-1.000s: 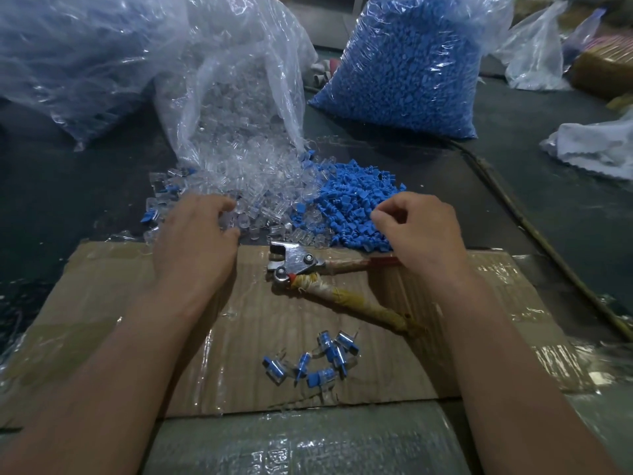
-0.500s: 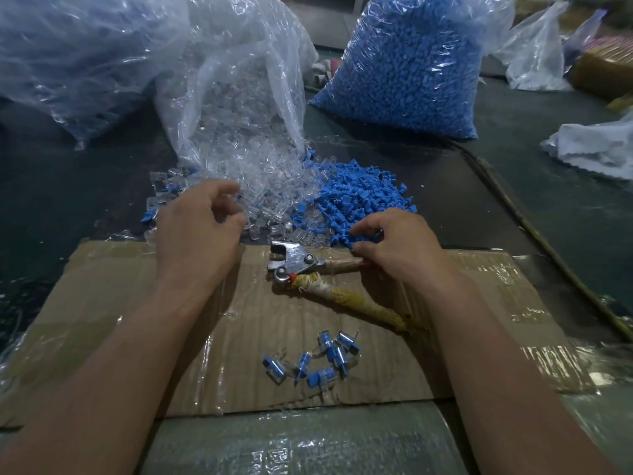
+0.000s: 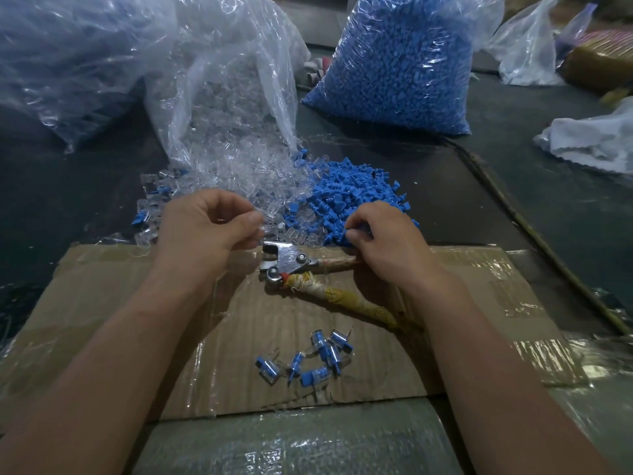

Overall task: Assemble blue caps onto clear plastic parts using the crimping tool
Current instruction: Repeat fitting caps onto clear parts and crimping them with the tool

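The left hand (image 3: 205, 231) has lifted off the heap of clear plastic parts (image 3: 239, 173) beyond the cardboard sheet's (image 3: 96, 286) far edge, thumb drawn to curled fingers. Whether a clear piece sits in that pinch I cannot tell. The right hand (image 3: 387, 245) has dropped onto the pile of small blue plastic caps (image 3: 356, 186), fingertips curled tight round one. The metal crimping tool with taped handles (image 3: 287, 262) lies ungripped between them at that edge, so mating the pieces looks next.

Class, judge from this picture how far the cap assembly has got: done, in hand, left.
Done: a few capped pieces lie on the cardboard. In hand: right hand pinches a blue cap; left hand curls at the clear parts. Left: crimping tool lies idle; many blue caps wait.
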